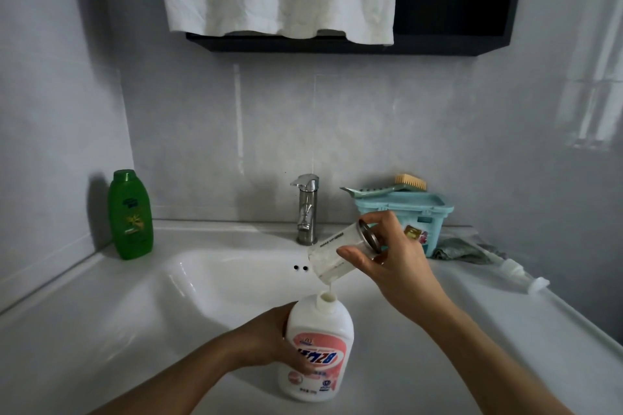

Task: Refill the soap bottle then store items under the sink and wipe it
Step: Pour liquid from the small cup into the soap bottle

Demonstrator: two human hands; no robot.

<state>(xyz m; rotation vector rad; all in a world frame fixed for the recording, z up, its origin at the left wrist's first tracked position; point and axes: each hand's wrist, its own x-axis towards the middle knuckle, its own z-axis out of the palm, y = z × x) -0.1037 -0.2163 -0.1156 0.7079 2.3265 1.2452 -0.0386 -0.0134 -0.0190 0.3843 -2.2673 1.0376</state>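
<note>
Bathroom sink (pixel 101 296): white basin, grey tiled wall behind, dim light.
Right hand fingers (pixel 352 254): thumb on the near side, the others curled over the far side, pinching a clear jar (pixel 332 253) round its middle.
Clear jar: tipped mouth-down, with a thin thread of pale liquid dropping into the neck below. It looks like light, stiff plastic and nearly empty, so my guess is it's easy to hold but slick if soap runs down it.
Left hand (pixel 266 337): wrapped round the left side of the soap bottle (pixel 317 347), fingers hidden behind it.
Soap bottle: white with a pink label, upright over the front of the basin with its cap off. It'll likely get heavier as it fills. The walls look squeezable (go easy or it burps soap), so grip low on the body, not the neck.
Pump head (pixel 519 274): lying on the right-hand counter, well apart from the bottle.
Further out: tap (pixel 306 209) at the back, green bottle (pixel 130 216) in the left corner, blue tub (pixel 411 212) with a brush (pixel 409 183) on top, and a crumpled grey cloth (pixel 462 249) just beside it.
</note>
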